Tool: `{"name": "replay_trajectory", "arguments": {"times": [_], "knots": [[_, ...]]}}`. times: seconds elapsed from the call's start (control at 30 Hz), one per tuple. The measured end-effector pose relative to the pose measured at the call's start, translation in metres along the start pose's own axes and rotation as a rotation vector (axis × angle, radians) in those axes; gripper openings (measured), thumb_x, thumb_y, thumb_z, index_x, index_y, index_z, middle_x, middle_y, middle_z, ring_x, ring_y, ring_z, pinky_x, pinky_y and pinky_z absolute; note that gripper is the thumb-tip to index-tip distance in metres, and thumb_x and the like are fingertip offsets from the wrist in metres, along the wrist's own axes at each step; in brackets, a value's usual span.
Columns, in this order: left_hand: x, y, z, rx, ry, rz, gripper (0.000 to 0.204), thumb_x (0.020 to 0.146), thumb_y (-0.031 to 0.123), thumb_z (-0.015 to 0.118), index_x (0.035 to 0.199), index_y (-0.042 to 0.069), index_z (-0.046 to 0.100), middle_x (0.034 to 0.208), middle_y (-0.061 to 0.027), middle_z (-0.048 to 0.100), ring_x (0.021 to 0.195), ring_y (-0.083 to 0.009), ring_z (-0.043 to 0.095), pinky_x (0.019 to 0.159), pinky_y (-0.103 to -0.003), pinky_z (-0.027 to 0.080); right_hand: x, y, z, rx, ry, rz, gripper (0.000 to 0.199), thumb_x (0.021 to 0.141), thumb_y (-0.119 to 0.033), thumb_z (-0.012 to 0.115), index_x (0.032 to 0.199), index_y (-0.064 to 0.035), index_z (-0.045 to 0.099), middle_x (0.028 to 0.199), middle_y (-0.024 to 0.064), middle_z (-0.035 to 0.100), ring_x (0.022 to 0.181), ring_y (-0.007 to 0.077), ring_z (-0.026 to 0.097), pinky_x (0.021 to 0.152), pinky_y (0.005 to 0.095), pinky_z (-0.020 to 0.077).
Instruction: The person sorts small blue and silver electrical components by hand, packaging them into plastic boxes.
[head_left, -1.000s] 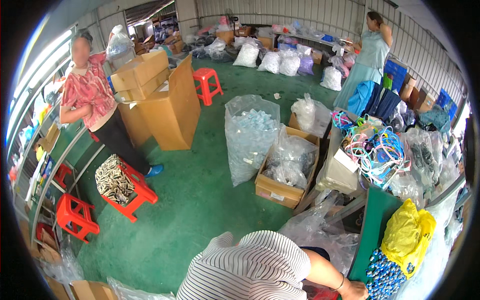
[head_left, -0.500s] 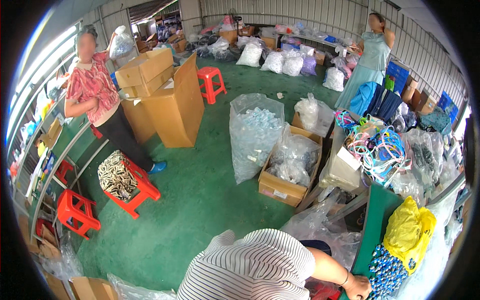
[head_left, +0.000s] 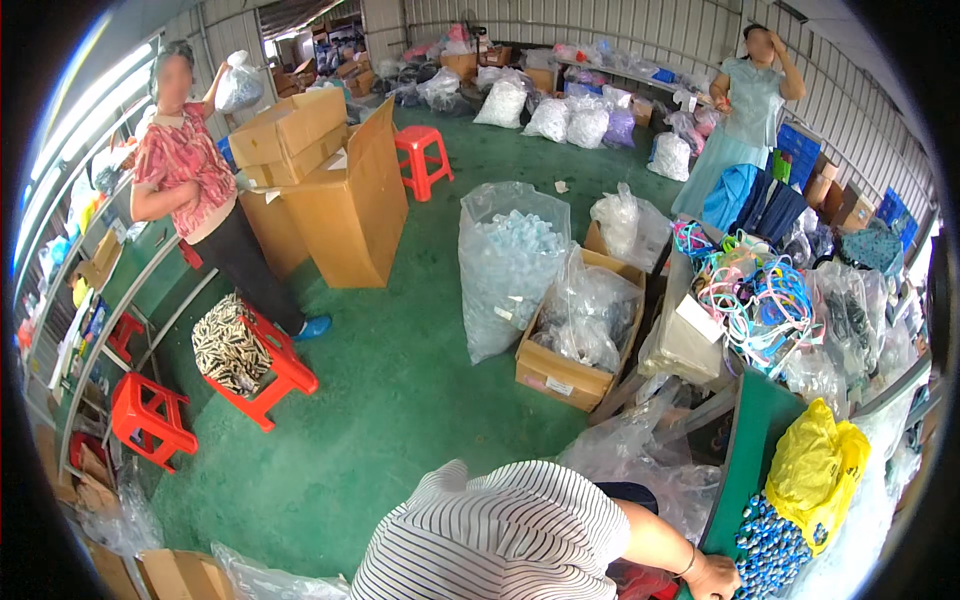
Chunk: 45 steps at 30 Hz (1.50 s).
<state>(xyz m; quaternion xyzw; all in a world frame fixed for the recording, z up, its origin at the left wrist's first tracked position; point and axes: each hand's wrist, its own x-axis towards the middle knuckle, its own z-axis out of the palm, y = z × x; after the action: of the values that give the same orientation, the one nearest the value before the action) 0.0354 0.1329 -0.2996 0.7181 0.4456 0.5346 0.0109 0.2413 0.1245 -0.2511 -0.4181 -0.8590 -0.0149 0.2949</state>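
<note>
My left hand [head_left: 714,578] comes in along the lower edge at the right, from a striped short sleeve [head_left: 490,530], with a thin dark band at the wrist. It rests at the edge of a green-topped table [head_left: 758,420], beside a spread of small blue and silvery pieces [head_left: 768,545]. The fingers point down and are mostly cut off by the picture's edge, so their grip does not show. A crumpled yellow plastic bag [head_left: 815,455] lies against the far side of these pieces. My right hand is out of the picture.
Beyond the table stand a heap of coloured cords [head_left: 755,300], an open carton [head_left: 565,375] and a clear sack of pale pieces [head_left: 510,260]. One person [head_left: 190,180] at left holds up a bag; another [head_left: 750,110] stands far right. Red stools [head_left: 150,420] stand at left.
The person at far right has brought a raised hand from behind the head to its front. The left person's lifted bag has shifted slightly left. My left hand has stayed at the table edge.
</note>
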Motion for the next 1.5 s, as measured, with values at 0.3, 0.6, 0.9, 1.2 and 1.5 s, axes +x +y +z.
{"name": "replay_trajectory", "arguments": {"times": [0.3,0.6,0.9,1.2,1.5], "knots": [[0.001,0.005,-0.006,0.037,-0.002,-0.012,0.011,0.08,0.02,0.06,0.078,0.011,0.065,0.077,-0.0117,0.061,0.072,-0.031,0.06,0.063,-0.044,0.048,0.002,-0.014,-0.01,0.043,-0.009,0.016,0.016,0.077,-0.004,0.055,0.078,0.0094,0.063,0.077,0.0194,0.058,0.067,0.0321,0.054,0.068,0.0432,0.0472],[0.0,-0.001,-0.001,0.042,0.048,0.029,0.012,0.08,0.019,0.059,0.074,0.01,0.062,0.075,-0.0121,0.061,0.069,-0.0309,0.059,0.061,-0.043,0.047,0.002,-0.015,-0.011,0.031,-0.056,0.042,0.014,0.078,-0.002,0.056,0.078,0.0099,0.063,0.077,0.0179,0.058,0.065,0.0291,0.053,0.065,0.0394,0.0469],[0.0,0.0,-0.006,0.061,0.04,-0.007,0.012,0.08,0.019,0.059,0.074,0.009,0.061,0.074,-0.0128,0.06,0.069,-0.0316,0.059,0.061,-0.044,0.047,0.004,-0.018,-0.009,0.016,-0.056,0.034,0.012,0.078,-0.001,0.056,0.078,0.01,0.063,0.076,0.0175,0.057,0.063,0.0283,0.052,0.064,0.0392,0.0465],[0.0,0.011,0.011,0.016,0.047,0.005,0.01,0.079,0.017,0.058,0.073,0.009,0.061,0.075,-0.0127,0.059,0.07,-0.0314,0.058,0.061,-0.044,0.047,-0.012,0.015,-0.004,0.004,-0.018,0.032,0.014,0.078,-0.004,0.056,0.075,0.009,0.062,0.073,0.0191,0.055,0.063,0.0311,0.051,0.064,0.0404,0.0459],[-0.007,-0.005,-0.006,0.268,0.018,-0.162,0.006,0.06,0.016,0.06,0.06,0.01,0.058,0.07,-0.0094,0.057,0.065,-0.0288,0.06,0.055,-0.042,0.049,0.003,0.028,0.035,0.172,0.024,-0.014,0.02,0.091,-0.011,0.054,0.097,0.0043,0.065,0.097,0.0204,0.062,0.087,0.0365,0.06,0.077,0.0416,0.0493]]}}
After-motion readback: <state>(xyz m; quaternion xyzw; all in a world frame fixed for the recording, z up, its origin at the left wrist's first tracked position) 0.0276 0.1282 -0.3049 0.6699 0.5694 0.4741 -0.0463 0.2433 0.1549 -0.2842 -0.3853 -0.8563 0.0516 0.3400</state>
